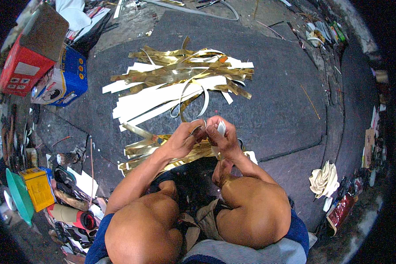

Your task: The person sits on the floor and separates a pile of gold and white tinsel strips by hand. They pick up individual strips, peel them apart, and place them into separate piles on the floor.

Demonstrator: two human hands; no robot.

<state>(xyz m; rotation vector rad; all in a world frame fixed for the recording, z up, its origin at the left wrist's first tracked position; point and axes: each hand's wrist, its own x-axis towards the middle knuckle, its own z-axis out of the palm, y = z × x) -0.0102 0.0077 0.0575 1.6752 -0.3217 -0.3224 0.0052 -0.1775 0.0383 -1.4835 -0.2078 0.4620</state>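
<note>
Just above a bundle of gold strips point(138, 150), the right hand point(224, 137) is gripping a folded white strip point(221, 128); the left hand point(183, 140) is pinching close beside it, its hold partly hidden. Beyond, gold and white strips point(171, 94) are lying piled on dark matting point(277, 97).

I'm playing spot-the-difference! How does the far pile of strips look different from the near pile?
The far pile shows lots of white with its gold; the near pile looks mostly gold. The far pile covers more floor than what shows of the near pile. The far pile lies in plain view, but the left forearm hides part of the near pile. Both have shiny gold strips.
</note>
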